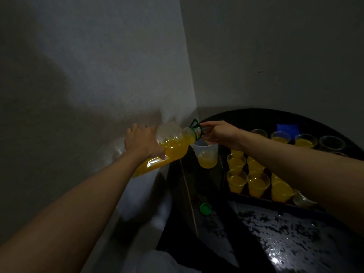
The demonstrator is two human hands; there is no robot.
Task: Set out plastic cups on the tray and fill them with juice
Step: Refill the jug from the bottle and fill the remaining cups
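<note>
Dim grey corner, dark shiny table (285, 233) off at 4 o'clock. Left grip (143, 142) was wrapped round the belly of the juice bottle (173, 148), which was tipped with its mouth toward 2 o'clock over a clear cup (206, 158) with a little juice in the bottom. Right grip (218, 134) sat at the bottle's neck, right above that cup's rim; honestly couldn't tell which one it was pinching. Tray (256, 199) at 3 o'clock of the cup held rows of filled cups (258, 184). Green cap (205, 208) lay on the table at 6 o'clock of the cup.
</note>
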